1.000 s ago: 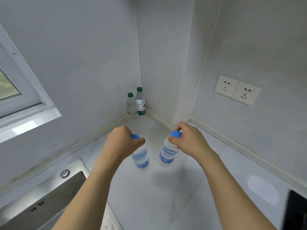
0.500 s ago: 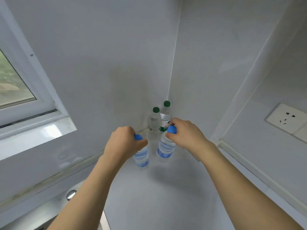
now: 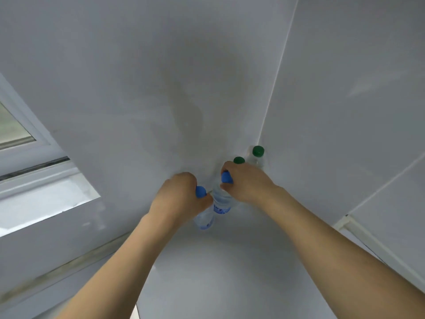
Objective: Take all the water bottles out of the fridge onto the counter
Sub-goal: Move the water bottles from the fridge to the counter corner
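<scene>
This place looks like a kitchen in a home. A white tabletop (image 3: 230, 272) runs into a corner where two plain light-grey walls (image 3: 138, 88) meet, and a pale strip seals the joint between the tabletop and the walls. On the left there is a window (image 3: 13, 132) with a white frame and a glossy white sill (image 3: 46, 201) under it. Small drinking-water bottles with green caps (image 3: 257, 151) stand in the corner, a usual thing for a household kitchen.

Two blue-capped bottles (image 3: 222, 201) upright beside two green-capped bottles (image 3: 255, 157); apparently touching counter (image 3: 218, 272).
</scene>
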Demonstrator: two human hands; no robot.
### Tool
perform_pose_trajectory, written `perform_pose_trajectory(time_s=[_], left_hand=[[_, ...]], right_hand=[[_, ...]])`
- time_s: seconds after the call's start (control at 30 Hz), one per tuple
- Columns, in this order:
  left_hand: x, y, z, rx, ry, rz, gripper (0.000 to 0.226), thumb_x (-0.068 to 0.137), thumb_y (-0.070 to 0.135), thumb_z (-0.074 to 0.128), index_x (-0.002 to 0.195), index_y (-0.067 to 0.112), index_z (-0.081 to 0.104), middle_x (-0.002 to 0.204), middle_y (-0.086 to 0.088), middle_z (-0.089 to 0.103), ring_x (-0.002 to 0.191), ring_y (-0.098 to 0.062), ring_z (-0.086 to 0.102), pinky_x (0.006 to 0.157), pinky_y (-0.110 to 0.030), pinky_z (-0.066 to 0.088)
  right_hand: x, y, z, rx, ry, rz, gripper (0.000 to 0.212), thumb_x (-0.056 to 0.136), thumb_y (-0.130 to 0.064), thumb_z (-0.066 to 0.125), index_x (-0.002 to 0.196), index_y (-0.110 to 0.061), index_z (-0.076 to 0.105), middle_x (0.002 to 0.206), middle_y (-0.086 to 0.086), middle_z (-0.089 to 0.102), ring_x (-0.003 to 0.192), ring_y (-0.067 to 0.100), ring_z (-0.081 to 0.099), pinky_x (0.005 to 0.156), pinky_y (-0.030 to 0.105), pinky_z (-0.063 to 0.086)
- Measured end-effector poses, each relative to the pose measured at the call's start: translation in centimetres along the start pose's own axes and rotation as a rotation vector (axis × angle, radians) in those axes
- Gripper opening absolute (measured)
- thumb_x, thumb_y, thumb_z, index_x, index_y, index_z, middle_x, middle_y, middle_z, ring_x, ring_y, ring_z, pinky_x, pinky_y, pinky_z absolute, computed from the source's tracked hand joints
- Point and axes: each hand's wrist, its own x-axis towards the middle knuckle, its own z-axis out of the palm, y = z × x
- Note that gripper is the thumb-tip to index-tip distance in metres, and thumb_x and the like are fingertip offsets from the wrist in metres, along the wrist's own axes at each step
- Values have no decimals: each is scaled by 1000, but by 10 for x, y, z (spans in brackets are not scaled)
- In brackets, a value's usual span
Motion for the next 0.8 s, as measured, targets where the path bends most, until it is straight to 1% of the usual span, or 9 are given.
perform_pose_trajectory(time_s=[0.07,0.13,0.23,0.37,0.43,0.53,0.67,0.73,0.8], left_hand=[[6,-1,2,7,-15,-5,31,76,34,62,70,13,40,63,0,42,54,-15,38,46,-24,27],[13,-4,4,15,-28,-4,29,78,35,62,73,12,44,67,0,47,56,-14,43,46,-25,29],[20,-9,8,20,-34,2,29,80,35,61,73,12,46,70,-1,50,57,-13,44,46,-26,29],[25,-13,21,32,-29,20,30,85,36,58,70,13,46,69,0,48,60,-15,46,47,-25,30],[27,-13,23,51,-22,45,31,88,36,56,69,15,42,68,1,46,62,-18,48,47,-25,31],[28,-14,22,119,-51,76,26,92,38,52,79,17,44,71,3,48,66,-18,51,48,-24,33],[26,-11,27,114,-118,102,24,91,42,56,92,20,46,74,6,50,64,-13,49,48,-21,34],[27,-10,28,81,-128,96,25,91,41,57,92,18,47,75,4,51,62,-12,48,49,-22,35],[32,-9,24,68,-110,109,25,91,38,57,90,14,50,78,0,55,66,-15,52,52,-26,38]], right_hand=[[9,1,2,-18,-14,-7,22,92,-29,55,110,-17,50,89,0,53,81,22,56,67,34,47],[19,4,6,-8,-20,-14,23,92,-27,55,112,-16,50,81,-4,47,80,21,54,64,32,44],[28,5,7,28,5,-34,23,92,-24,55,113,-16,51,75,-7,40,74,18,47,57,29,36],[32,5,16,35,22,-57,23,92,-24,55,113,-15,51,82,0,45,79,22,49,63,31,40],[33,7,21,52,29,-65,22,92,-25,54,112,-16,51,84,2,49,79,25,52,63,31,39],[39,12,23,109,39,-51,21,92,-25,56,111,-18,52,87,2,50,79,24,52,64,30,40],[46,11,24,170,22,-42,19,90,-22,57,108,-18,53,87,0,51,80,21,51,64,29,39],[48,10,26,185,10,-49,15,90,-20,57,104,-19,52,87,1,53,80,22,52,64,29,39],[49,11,25,199,8,-41,13,89,-20,57,100,-21,50,83,0,52,82,22,52,63,29,39]])
